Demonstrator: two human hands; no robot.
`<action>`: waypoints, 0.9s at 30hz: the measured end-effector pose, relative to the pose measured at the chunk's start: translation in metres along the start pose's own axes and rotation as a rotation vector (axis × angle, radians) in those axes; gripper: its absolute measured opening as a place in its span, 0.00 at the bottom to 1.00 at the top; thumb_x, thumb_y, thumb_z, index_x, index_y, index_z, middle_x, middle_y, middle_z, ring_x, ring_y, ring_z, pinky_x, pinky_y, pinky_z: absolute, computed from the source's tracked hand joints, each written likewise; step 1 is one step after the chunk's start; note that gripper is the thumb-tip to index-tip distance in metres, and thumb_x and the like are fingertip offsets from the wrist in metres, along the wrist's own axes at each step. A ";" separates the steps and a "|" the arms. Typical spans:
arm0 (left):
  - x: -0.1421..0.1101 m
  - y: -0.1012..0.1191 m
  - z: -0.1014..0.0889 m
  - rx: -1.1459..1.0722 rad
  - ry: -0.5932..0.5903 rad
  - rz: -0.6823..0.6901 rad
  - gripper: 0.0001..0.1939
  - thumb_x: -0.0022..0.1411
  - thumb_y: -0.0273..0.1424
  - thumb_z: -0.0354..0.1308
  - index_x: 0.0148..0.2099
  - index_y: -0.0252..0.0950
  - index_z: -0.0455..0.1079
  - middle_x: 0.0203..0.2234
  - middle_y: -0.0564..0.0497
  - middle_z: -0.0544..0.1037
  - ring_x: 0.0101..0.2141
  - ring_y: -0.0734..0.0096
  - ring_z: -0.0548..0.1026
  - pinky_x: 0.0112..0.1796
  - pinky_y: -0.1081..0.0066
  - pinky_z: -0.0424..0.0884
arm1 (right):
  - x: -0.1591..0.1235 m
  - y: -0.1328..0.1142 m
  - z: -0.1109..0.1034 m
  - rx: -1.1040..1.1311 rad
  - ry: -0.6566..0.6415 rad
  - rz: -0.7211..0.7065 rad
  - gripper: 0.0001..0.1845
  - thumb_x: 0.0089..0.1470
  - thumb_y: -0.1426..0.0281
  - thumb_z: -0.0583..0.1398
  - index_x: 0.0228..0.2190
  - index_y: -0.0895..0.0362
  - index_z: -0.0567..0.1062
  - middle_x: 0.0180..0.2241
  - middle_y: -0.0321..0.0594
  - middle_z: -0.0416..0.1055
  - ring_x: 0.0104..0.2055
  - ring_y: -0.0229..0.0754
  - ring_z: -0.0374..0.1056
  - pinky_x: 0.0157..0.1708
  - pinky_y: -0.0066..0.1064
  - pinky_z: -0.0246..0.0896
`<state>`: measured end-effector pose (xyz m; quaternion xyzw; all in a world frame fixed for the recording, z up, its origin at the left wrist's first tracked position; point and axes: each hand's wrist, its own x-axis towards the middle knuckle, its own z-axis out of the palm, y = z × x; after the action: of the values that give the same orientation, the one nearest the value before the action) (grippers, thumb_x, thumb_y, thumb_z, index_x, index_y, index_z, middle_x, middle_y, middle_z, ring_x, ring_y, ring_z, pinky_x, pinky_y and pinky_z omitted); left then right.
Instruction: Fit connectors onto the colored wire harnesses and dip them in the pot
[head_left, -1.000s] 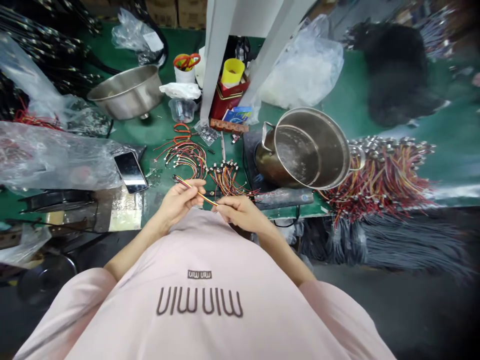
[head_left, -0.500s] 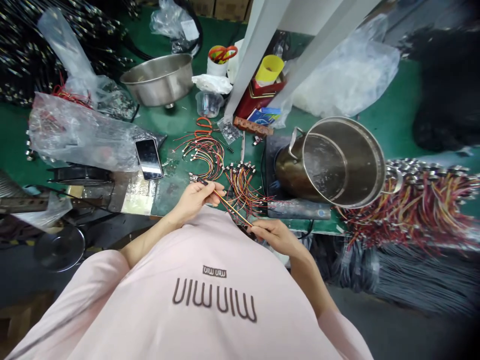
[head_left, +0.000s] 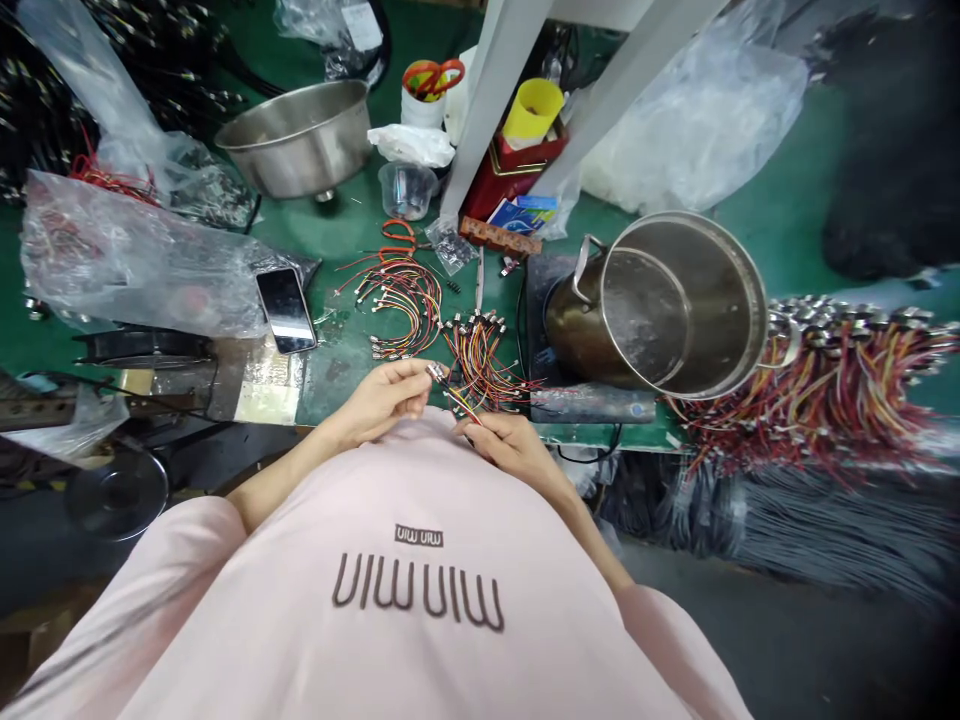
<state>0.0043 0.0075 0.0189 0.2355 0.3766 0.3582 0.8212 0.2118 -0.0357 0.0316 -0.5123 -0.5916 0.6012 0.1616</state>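
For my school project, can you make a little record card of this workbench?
Left hand: holds a wire near its metal connector
Right hand: pinches the same wire
Nearest: wire bundle
Also on bench: phone, steel pot, steel bowl

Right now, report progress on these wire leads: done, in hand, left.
Looks done: the large wire-lead bundle beside the steel pot. In hand: one lead between left hand and right hand. Probably left: two small lead piles on the green mat.
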 end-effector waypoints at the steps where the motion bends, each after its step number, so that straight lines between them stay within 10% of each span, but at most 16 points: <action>1: 0.000 0.002 -0.002 -0.038 -0.007 -0.023 0.17 0.50 0.39 0.68 0.38 0.33 0.75 0.17 0.57 0.69 0.18 0.83 0.65 0.21 0.79 0.59 | -0.002 -0.001 -0.003 0.002 -0.034 0.015 0.24 0.59 0.54 0.53 0.31 0.62 0.77 0.21 0.32 0.60 0.24 0.32 0.54 0.24 0.25 0.49; 9: 0.008 -0.003 -0.007 0.185 -0.101 0.011 0.15 0.56 0.38 0.64 0.42 0.34 0.73 0.21 0.55 0.73 0.21 0.81 0.69 0.25 0.79 0.64 | 0.000 -0.016 -0.010 0.170 -0.034 -0.013 0.23 0.56 0.53 0.57 0.38 0.61 0.74 0.22 0.31 0.64 0.22 0.31 0.58 0.23 0.23 0.53; 21: 0.003 -0.001 -0.003 0.417 -0.163 0.022 0.17 0.50 0.41 0.66 0.31 0.34 0.66 0.18 0.57 0.71 0.19 0.80 0.67 0.24 0.77 0.62 | 0.010 -0.028 0.000 0.029 0.082 -0.083 0.18 0.56 0.66 0.55 0.17 0.59 0.66 0.16 0.31 0.59 0.20 0.30 0.54 0.22 0.23 0.47; 27: 0.003 -0.010 -0.008 0.267 -0.126 -0.025 0.20 0.49 0.43 0.68 0.32 0.33 0.67 0.22 0.54 0.75 0.20 0.80 0.70 0.24 0.78 0.66 | 0.008 -0.017 0.008 -0.035 0.256 -0.212 0.10 0.54 0.67 0.57 0.32 0.59 0.76 0.28 0.37 0.73 0.27 0.34 0.65 0.28 0.25 0.58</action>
<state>0.0032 0.0043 0.0059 0.3598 0.3717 0.2792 0.8090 0.1952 -0.0294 0.0410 -0.5221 -0.6273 0.5002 0.2894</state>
